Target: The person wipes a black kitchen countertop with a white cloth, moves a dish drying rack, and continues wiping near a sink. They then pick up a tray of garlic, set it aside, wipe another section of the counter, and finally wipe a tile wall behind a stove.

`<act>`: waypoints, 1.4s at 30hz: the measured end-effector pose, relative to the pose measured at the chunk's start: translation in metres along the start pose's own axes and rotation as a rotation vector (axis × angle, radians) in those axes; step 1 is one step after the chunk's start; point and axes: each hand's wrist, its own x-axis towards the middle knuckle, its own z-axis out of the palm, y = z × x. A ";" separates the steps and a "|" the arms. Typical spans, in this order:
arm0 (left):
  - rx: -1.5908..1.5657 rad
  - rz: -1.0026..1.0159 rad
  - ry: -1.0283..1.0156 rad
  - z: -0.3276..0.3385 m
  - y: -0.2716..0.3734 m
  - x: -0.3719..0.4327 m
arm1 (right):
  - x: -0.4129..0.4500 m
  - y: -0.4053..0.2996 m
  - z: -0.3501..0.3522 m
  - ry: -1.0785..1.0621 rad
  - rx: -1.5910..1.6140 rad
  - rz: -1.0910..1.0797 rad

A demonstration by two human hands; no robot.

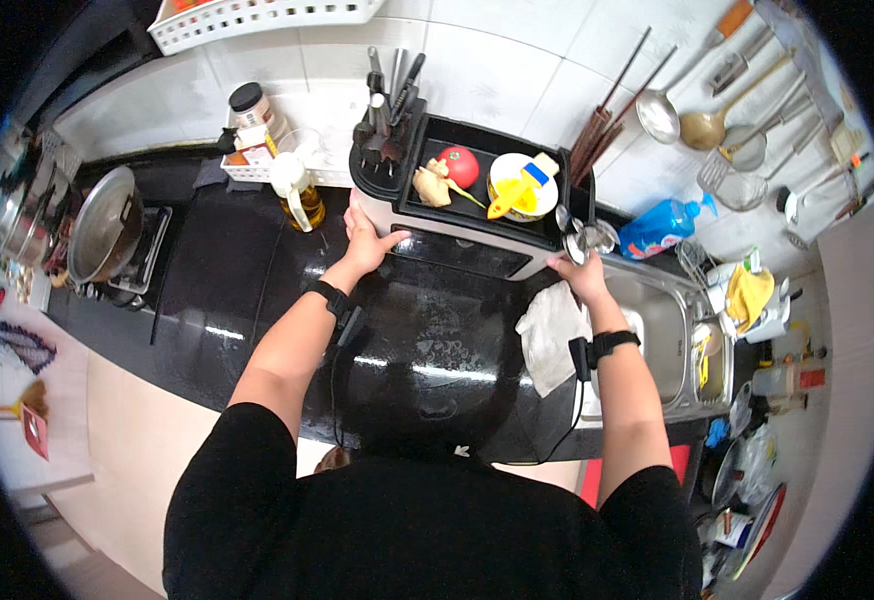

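My left hand [367, 240] presses on the left front corner of a black and white kitchen organizer [463, 251], thumb spread along its front. At its right front corner, below hanging metal spoons [587, 238], is my right hand [583, 276], its fingers partly hidden. In the organizer's tray lie a tomato [459, 166], a ginger root [431, 184] and a bowl [549, 196] with a yellow-handled brush [510, 198] across it. Knives [380, 109] stand in the left compartment, chopsticks [594, 142] in the right. A white cloth [554, 337] lies near my right wrist.
A steel sink [662, 330] is at the right, with a blue soap bottle [658, 229] behind it. On the left stand an oil jug [298, 195], a white basket [253, 172] with jars and a wok [106, 225] on the stove. Ladles [658, 116] hang on the tiled wall.
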 end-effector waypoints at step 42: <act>0.338 0.378 -0.827 0.004 0.032 -0.202 | -0.300 0.003 0.081 -0.014 -0.570 -0.234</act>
